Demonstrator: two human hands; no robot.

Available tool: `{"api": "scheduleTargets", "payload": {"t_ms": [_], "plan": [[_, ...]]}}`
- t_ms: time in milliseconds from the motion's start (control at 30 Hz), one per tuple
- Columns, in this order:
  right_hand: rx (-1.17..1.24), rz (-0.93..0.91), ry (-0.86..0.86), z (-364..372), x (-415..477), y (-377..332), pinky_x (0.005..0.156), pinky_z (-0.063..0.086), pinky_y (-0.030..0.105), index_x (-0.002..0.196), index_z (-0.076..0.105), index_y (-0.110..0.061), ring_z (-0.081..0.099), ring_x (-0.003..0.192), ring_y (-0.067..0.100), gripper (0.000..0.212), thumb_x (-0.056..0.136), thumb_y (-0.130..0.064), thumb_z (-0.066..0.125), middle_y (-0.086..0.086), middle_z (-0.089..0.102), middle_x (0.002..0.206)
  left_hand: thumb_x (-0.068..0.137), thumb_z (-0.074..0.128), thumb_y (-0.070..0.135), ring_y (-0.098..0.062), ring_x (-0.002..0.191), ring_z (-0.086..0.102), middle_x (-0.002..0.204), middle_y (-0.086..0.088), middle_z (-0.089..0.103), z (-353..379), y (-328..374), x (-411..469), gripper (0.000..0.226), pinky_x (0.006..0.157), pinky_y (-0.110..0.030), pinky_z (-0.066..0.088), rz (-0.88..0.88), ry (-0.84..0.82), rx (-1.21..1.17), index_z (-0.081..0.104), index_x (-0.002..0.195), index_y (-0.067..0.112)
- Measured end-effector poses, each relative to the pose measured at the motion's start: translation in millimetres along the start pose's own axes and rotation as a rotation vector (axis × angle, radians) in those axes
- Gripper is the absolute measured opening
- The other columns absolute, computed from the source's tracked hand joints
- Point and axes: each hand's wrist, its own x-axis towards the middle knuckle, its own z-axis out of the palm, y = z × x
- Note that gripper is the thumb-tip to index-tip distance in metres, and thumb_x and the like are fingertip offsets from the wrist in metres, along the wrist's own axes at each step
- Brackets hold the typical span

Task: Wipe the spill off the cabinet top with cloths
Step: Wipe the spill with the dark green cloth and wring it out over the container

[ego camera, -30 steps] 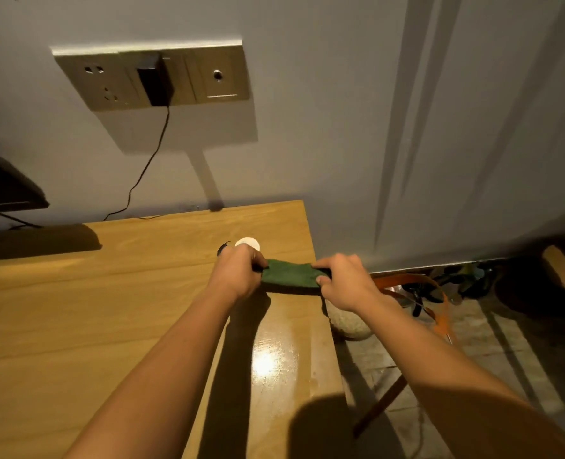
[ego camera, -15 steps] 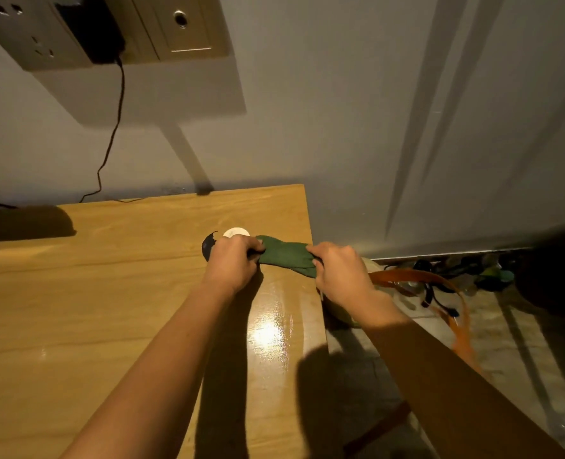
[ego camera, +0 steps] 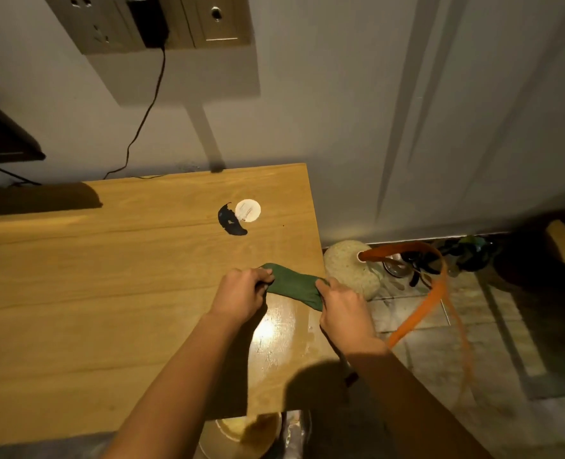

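Head view of a wooden cabinet top, pale, straight-grained and smooth, with a square right corner against a grey wall. The cloth, dark green, soft and matte, is drawn out into a short thick band just above the top near its right edge. The left hand grips one bunched end with curled fingers; the right hand pinches the other end between thumb and fingers. Both forearms are bare.

The spill, a black, glossy crescent, lies farther back on the top, well apart from the cloth. Its hollow side touches a flat white disc. Below the hands a wet patch reflects the light.

On the wall, a brushed metal socket panel carries a black boxy plug; a thin black cable falls from it behind the top. A dark slab-like object juts in at the left edge.

Right of the cabinet, on a tiled floor, sit a rounded, speckled beige lump, possibly stone or woven fibre, and a looped orange strap. A shallow round dish shows below the front edge.
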Motion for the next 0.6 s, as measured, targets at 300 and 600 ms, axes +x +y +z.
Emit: {"api": "scheduleTargets", "payload": {"t_ms": [300, 600], "plan": [[-0.060, 0.087, -0.027, 43, -120, -73, 0.089, 0.050, 0.036, 0.140, 0.040, -0.013, 0.045, 0.126, 0.026, 0.047, 0.094, -0.006, 0.044, 0.007, 0.047, 0.138, 0.092, 0.060, 0.009, -0.017, 0.122, 0.061, 0.131, 0.002, 0.065, 14, -42, -127, 0.032, 0.110, -0.028, 0.041, 0.047, -0.046, 0.035, 0.070, 0.122, 0.017], [-0.100, 0.118, -0.166, 96, -221, -153, 0.096, 0.047, 0.039, 0.141, 0.039, -0.009, 0.043, 0.130, 0.029, 0.050, 0.094, -0.008, 0.053, 0.011, 0.048, 0.138, 0.089, 0.055, 0.010, -0.023, 0.110, 0.065, 0.118, -0.002, 0.072, 20, -94, -255, 0.037, 0.095, -0.035, 0.049, -0.066, -0.058, 0.107, 0.067, 0.121, 0.023]]}}
